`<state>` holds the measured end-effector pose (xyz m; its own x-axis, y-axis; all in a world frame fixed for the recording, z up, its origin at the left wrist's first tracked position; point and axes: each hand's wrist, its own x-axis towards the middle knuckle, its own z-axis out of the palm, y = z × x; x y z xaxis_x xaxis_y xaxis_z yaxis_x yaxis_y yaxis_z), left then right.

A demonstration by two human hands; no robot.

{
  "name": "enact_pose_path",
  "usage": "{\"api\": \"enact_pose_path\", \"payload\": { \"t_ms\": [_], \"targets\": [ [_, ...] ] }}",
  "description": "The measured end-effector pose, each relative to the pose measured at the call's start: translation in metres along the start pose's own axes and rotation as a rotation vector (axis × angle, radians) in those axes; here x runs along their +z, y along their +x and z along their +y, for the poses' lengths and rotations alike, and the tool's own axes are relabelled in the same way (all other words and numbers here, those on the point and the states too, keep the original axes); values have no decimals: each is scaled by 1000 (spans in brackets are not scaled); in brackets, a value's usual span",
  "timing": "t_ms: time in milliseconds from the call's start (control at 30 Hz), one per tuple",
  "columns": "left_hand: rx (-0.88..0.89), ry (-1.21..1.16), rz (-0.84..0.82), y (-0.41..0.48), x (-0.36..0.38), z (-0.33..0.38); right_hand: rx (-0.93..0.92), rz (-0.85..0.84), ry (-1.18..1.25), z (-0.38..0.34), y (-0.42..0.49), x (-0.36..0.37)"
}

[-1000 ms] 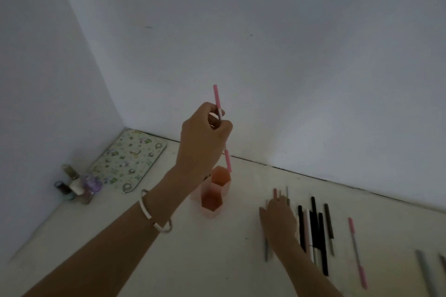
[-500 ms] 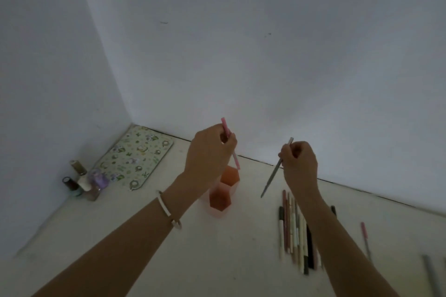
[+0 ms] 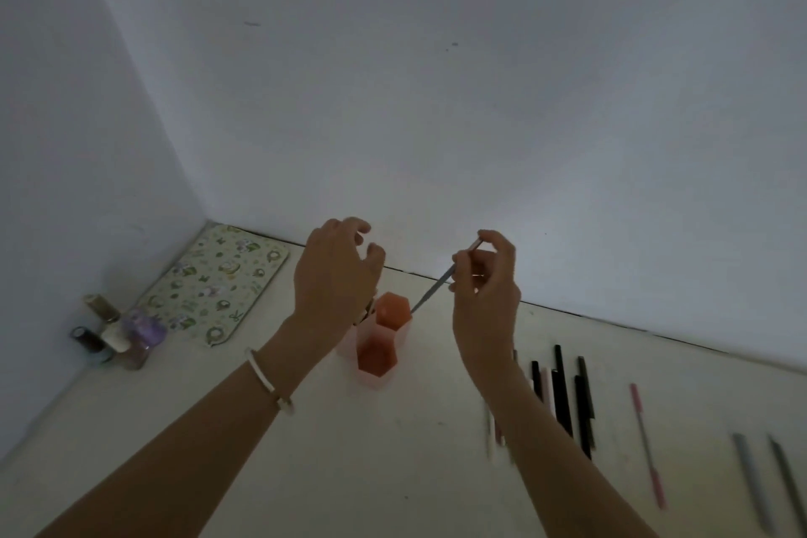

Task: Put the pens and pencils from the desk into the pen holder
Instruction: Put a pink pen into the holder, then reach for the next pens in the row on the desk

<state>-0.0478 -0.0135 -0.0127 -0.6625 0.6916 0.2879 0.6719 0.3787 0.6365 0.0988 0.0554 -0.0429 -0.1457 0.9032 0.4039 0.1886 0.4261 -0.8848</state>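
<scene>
The orange-pink hexagonal pen holder (image 3: 379,356) stands on the white desk near the back wall. My left hand (image 3: 334,275) hovers just above its left side, fingers spread, holding nothing. My right hand (image 3: 484,288) pinches a thin grey pencil (image 3: 432,292) that slants down to the left, its tip just above the holder's right rear cell. Several black pens (image 3: 565,395) lie side by side on the desk to the right, partly hidden by my right forearm. A pink pen (image 3: 647,443) and two grey pens (image 3: 753,483) lie further right.
A patterned flat case (image 3: 214,284) lies in the back left corner. Small bottles (image 3: 115,336) stand in a cluster beside the left wall. White walls close the desk at the back and left.
My left hand has let go of the pink pen and opened above the holder. My right hand has carried the grey pencil left toward the holder.
</scene>
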Motion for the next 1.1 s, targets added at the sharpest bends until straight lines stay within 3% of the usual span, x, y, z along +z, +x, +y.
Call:
{"api": "enact_pose_path", "payload": {
  "t_ms": [267,367,433,567,667,733,967,1100],
  "targets": [
    [67,-103,-11,-23,-31,22,-9,-244,-172,35,-24,31],
    [75,-168,-57,-34,-22,35,-128,-167,-227,32,-18,20],
    [108,-199,-94,-42,-7,48,-112,-51,-201,28,-1,1],
    [105,-133,-327,-69,57,74,-9,66,-154,29,28,-56],
    [-30,-1,-627,-93,112,71,54,83,-182,39,28,-89],
    [-93,74,-743,-105,137,63,98,90,-208,50,23,-107],
    [-162,223,-705,-123,176,61,182,48,-270,77,5,-133],
    [-138,149,-743,-111,167,69,180,26,-291,80,4,-123]
  ]
}}
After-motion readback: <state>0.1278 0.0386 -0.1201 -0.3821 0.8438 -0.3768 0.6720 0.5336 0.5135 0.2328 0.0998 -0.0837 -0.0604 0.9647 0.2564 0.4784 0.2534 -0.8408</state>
